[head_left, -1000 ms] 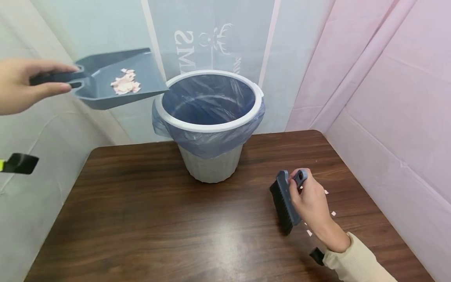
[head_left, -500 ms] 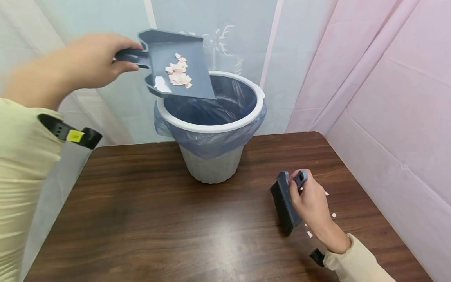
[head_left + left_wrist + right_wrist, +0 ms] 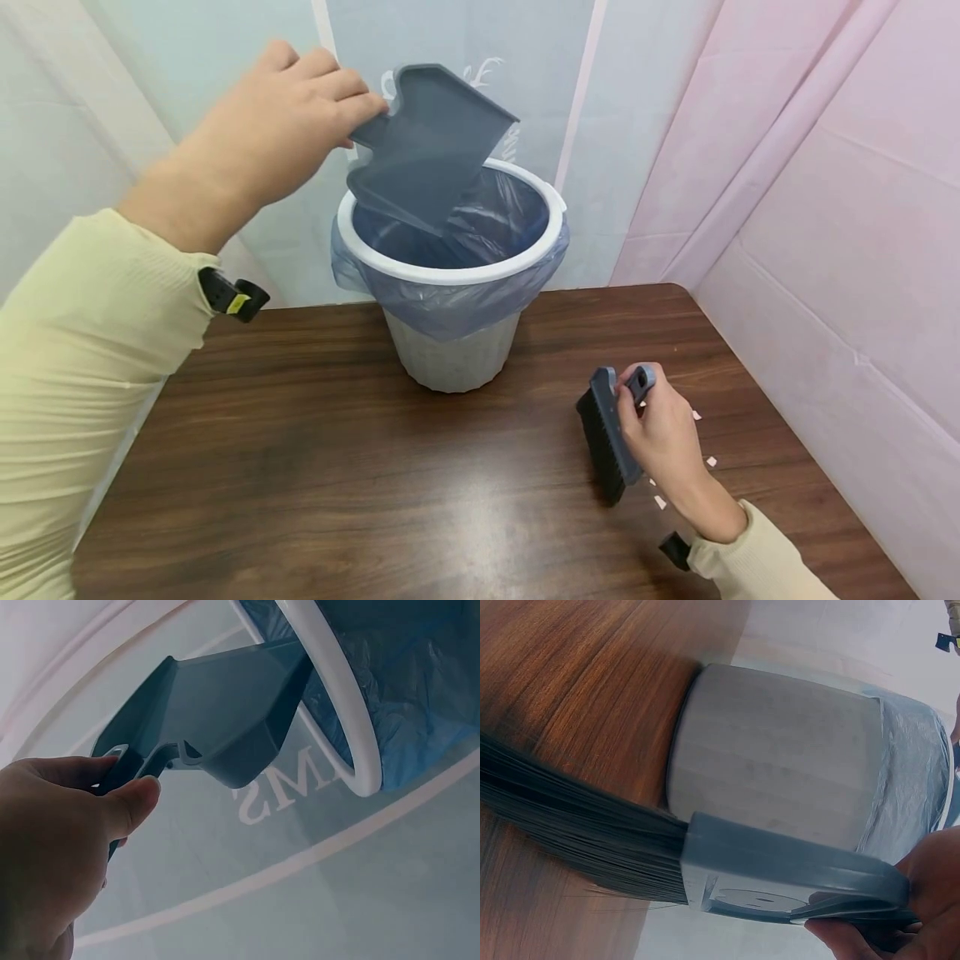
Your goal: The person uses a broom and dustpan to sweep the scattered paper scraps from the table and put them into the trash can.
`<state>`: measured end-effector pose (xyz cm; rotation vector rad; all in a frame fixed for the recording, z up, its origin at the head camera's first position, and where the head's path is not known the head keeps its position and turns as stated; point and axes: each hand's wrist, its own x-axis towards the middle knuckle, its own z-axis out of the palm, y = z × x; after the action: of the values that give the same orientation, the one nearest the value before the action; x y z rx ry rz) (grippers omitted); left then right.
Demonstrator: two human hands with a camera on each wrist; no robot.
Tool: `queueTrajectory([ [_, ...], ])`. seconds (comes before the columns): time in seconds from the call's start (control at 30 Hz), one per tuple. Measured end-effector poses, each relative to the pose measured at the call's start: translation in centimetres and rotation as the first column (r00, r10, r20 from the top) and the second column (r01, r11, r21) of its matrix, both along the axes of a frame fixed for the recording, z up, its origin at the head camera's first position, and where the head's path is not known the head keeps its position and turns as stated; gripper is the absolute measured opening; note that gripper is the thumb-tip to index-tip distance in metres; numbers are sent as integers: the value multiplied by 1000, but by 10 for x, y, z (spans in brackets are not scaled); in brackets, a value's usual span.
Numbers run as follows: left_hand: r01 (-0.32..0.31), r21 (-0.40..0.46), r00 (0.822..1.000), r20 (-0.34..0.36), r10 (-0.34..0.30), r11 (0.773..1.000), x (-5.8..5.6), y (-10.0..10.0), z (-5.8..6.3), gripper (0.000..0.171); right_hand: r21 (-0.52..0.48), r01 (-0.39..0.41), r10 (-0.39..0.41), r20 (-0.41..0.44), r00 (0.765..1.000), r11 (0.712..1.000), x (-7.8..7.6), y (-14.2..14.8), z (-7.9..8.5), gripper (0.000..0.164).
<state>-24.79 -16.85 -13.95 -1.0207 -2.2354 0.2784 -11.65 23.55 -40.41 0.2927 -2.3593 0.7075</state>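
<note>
My left hand (image 3: 281,121) grips the handle of a blue-grey dustpan (image 3: 435,137). It is held steeply tipped over the mouth of a lined bin (image 3: 454,357), its lower edge overlapping the opening in the head view. From the left wrist, the dustpan (image 3: 225,697) shows no paper on it, and its front lip is right at the white rim (image 3: 341,690). Lower right, my right hand (image 3: 663,442) holds a hand brush (image 3: 609,429) by its handle, black bristles toward the wooden table (image 3: 360,467).
Several small pale paper scraps (image 3: 660,502) lie on the table around the right hand. A blue plastic bag (image 3: 450,312) lines the bin and folds over its outside. Pale cloth walls (image 3: 817,292) close in the back and sides.
My left hand has carried the dustpan rightward over the bin and tipped it. The pale scraps earlier seen on the pan are out of sight. The right hand and brush have stayed put.
</note>
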Motion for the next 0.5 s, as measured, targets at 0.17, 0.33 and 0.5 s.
queueTrajectory([
  [0.17,-4,19,1000,22,3,1000,-1,0,0,47,1,0,0,-4,1000,1000,0,1,0,24],
  [0.33,-15,65,999,41,12,998,-2,-6,1,46,3,-3,3,-2,1000,1000,0,1,1,23],
  [0.5,-17,116,999,51,11,993,-1,-13,2,45,6,-6,6,-5,1000,1000,1,1,2,23],
])
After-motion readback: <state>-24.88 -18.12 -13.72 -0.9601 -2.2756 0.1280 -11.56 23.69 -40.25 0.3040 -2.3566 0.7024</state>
